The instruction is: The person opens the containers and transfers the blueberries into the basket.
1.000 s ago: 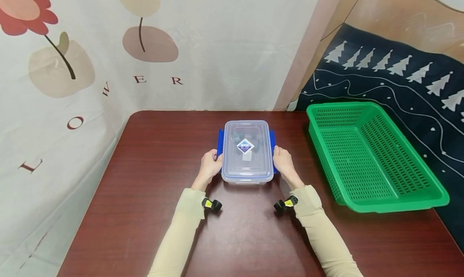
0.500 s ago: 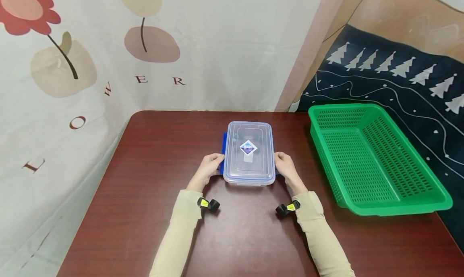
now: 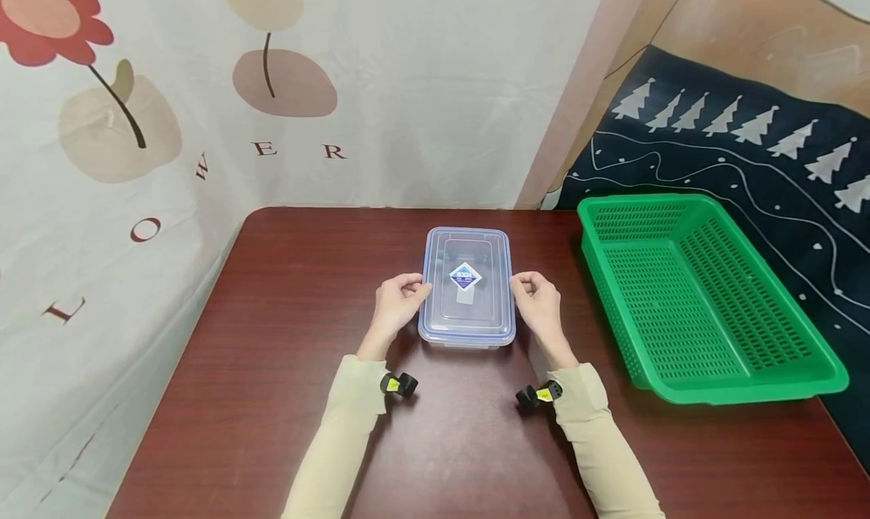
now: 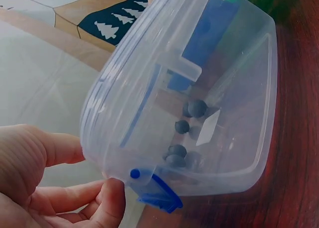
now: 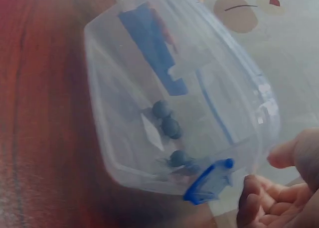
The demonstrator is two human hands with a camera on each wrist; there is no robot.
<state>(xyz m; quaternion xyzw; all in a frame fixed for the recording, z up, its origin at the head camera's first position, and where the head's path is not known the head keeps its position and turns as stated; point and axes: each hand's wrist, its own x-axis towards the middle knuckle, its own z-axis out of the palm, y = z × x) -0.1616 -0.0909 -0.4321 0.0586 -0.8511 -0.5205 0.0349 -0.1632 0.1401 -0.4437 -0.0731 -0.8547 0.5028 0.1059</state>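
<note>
A clear plastic food container [image 4: 244, 153] stands on the table, its clear lid [image 3: 469, 319] on top with a diamond-shaped sticker. Several small dark round balls [image 4: 197, 108] lie inside and show through the wall. Blue side latches [image 4: 162, 195] tilt away from the walls in both wrist views. My left hand [image 3: 397, 304] pinches the lid's left edge, thumb on top and fingers beneath the rim. At the opposite edge my right hand [image 3: 539, 304] pinches the lid rim, its fingers beside the blue latch [image 5: 209, 183].
A green perforated plastic basket [image 3: 612, 315] stands at the right of the dark red-brown table [image 3: 306, 292]. A white curtain [image 3: 421, 73] with printed flowers and letters hangs behind the table, and a dark cloth with white trees [image 3: 734, 149] is at the right.
The blue latches stuck out at the sides a second ago and are now out of sight in the head view. Both hands have shifted from the latches up to the lid's edges.
</note>
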